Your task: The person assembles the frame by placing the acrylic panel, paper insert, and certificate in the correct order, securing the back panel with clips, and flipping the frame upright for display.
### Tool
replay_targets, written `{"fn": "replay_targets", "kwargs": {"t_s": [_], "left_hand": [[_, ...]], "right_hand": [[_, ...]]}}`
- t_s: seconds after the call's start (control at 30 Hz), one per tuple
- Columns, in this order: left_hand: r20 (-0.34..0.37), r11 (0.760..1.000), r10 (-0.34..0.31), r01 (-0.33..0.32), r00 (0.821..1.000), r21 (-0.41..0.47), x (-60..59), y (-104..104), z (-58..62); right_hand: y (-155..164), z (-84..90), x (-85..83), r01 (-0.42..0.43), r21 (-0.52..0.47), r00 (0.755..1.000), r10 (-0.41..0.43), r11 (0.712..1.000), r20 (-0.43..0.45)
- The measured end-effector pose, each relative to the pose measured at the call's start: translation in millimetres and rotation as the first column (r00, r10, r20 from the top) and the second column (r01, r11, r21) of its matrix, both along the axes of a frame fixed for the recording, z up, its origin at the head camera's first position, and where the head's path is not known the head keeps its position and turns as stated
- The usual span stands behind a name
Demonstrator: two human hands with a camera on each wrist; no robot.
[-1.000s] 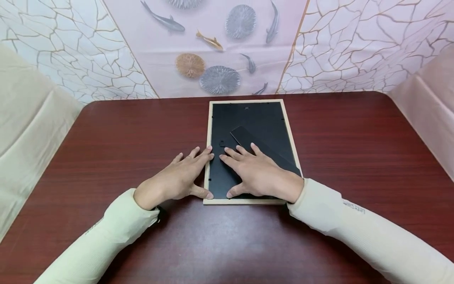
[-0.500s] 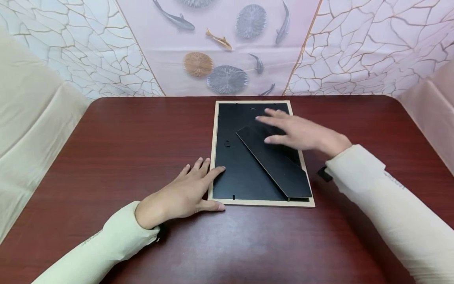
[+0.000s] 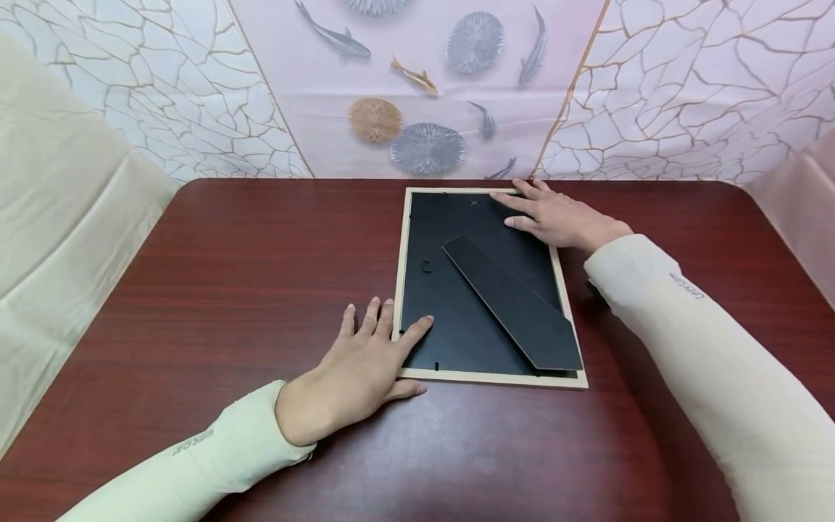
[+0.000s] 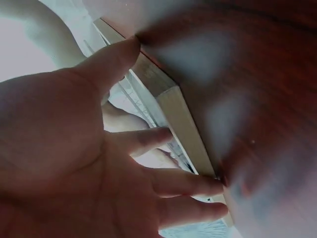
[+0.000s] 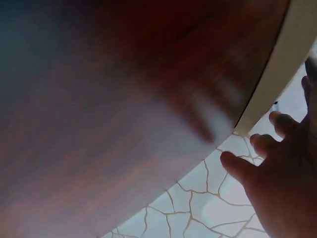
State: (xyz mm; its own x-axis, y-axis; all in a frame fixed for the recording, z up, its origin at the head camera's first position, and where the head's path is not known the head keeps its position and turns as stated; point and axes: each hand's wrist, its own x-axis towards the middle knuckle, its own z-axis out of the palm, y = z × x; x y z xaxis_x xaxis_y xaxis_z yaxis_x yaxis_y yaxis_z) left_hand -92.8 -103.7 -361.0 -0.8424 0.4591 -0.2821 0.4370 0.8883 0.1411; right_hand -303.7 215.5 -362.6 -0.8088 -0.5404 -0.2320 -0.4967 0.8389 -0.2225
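A picture frame lies back side up on the table, with a light wooden rim and a black backing. Its black stand leg slants across the backing toward the near right corner. My left hand spreads its fingers at the near left corner, index finger over the backing and thumb along the near edge. In the left wrist view the fingertips reach the side of the wooden rim. At the far right corner my right hand rests with fingers extended over the rim; the right wrist view shows them beside the wooden edge.
The dark red wooden table extends around the frame. Behind it hangs a patterned cloth with fish and round motifs. Pale cloth covers the left side, and pinkish cloth the right.
My right hand has left the stand leg's area and moved to the far right corner. My left hand has slid toward the near left corner, its thumb now at the near edge.
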Motion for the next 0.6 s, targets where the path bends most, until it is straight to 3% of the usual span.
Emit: {"fn": "replay_targets", "kwargs": {"t_s": [0.13, 0.33, 0.6], "left_hand": [[-0.057, 0.999, -0.040, 0.038, 0.998, -0.037, -0.4, 2, -0.1], [-0.125, 0.991, -0.135, 0.134, 0.983, -0.017, -3.1, -3, 1.2], [-0.178, 0.977, -0.140, 0.165, 0.974, 0.136, -8.5, -27, 2.3]], "right_hand": [[-5, -2.4, -6.3, 0.003, 0.008, 0.999, -0.003, 1.000, 0.042], [-14, 2.6, -3.4, 0.022, 0.033, 0.996, -0.024, 0.999, 0.083], [-6, 7.0, 15.0, 0.019, 0.048, 0.999, -0.021, 0.999, 0.032]]}}
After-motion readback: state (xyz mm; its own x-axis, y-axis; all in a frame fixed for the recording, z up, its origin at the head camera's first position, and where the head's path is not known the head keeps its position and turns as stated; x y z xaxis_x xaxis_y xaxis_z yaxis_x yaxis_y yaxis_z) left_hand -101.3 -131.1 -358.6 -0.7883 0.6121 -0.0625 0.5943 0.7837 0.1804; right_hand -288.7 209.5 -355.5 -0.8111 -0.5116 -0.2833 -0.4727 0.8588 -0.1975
